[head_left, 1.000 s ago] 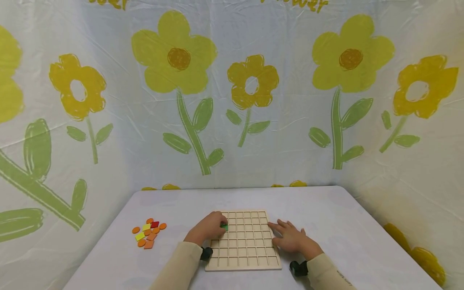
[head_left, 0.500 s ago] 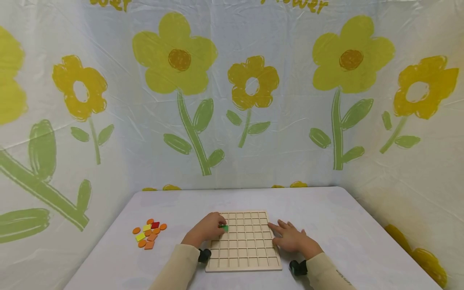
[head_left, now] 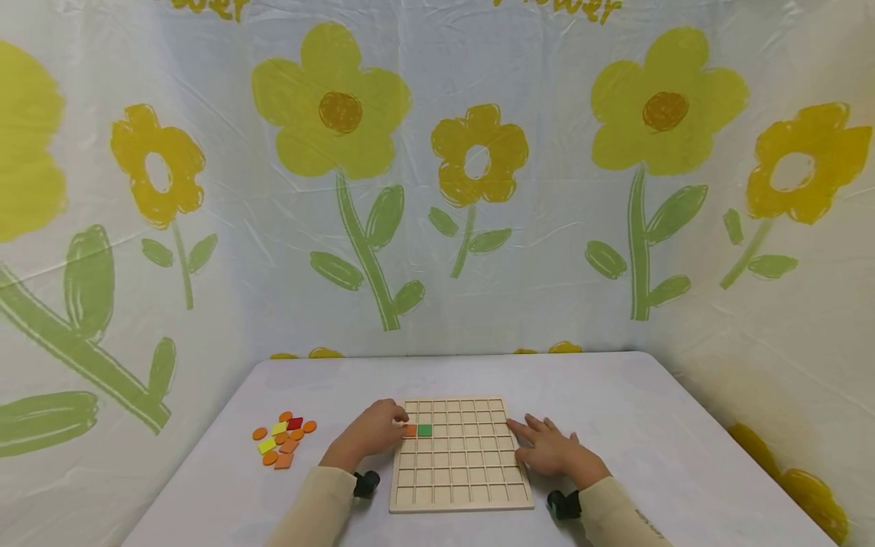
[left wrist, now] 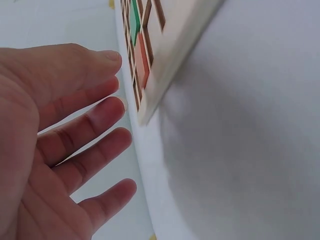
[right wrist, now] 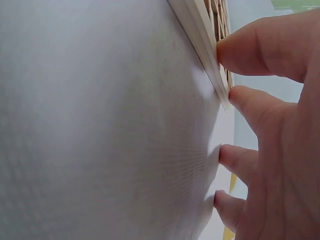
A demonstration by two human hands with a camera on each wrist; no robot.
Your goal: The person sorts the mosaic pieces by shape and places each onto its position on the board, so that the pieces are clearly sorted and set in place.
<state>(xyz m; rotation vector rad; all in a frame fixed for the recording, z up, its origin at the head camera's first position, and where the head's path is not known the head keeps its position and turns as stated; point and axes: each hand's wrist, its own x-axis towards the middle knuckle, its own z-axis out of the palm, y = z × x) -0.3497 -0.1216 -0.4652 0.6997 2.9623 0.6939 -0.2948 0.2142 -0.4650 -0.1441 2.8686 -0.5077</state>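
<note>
A wooden grid board (head_left: 465, 460) lies on the table with a green square tile (head_left: 424, 431) and an orange square tile (head_left: 410, 431) side by side in cells of an upper row. My left hand (head_left: 369, 430) is at the board's left edge, right beside the orange tile. In the left wrist view its fingers (left wrist: 100, 117) are loosely bent with nothing between them, and the orange tile (left wrist: 142, 62) sits in its cell. Across the board, my right hand (head_left: 549, 450) has its fingers spread; thumb and index fingertip (right wrist: 237, 95) touch the board's right edge.
Left of the board lies a loose group of small pieces: orange discs (head_left: 270, 458), orange squares (head_left: 283, 461), yellow squares (head_left: 266, 447) and a red square (head_left: 295, 423). A flower-printed cloth (head_left: 547, 304) hangs behind the white table (head_left: 615, 395).
My left hand has drawn back to the left from over the green tile, and the orange tile beside it now shows. The right hand has stayed at the board's edge.
</note>
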